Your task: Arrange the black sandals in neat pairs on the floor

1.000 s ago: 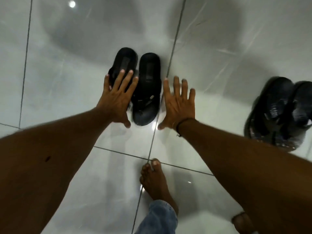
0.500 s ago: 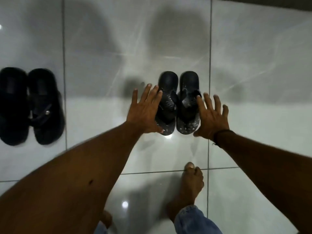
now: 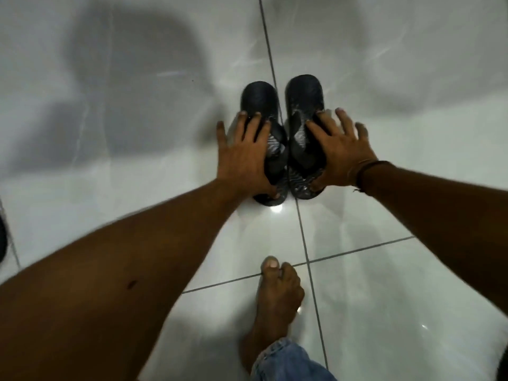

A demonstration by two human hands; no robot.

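Two black sandals lie side by side on the glossy white tile floor, toes pointing away from me: the left sandal (image 3: pixel 258 99) and the right sandal (image 3: pixel 303 92), with whitish marks on their straps and heels. My left hand (image 3: pixel 242 158) lies flat on the left sandal's outer side, fingers spread. My right hand (image 3: pixel 343 152), a dark band at its wrist, lies flat on the right sandal's outer side, fingers spread. Both hands cover the sandals' middle parts. The two sandals almost touch along their inner edges.
My bare foot (image 3: pixel 277 292) with a blue jeans cuff stands just behind the pair, on a tile joint. A sliver of another black sandal (image 3: pixel 2 237) shows at the far left edge. Grey grout lines cross the floor (image 3: pixel 412 133).
The view has swung from the first pair to this second pair, which now sits in the centre. My hands have moved from beside the sandals onto them, and the sandals look closer together.
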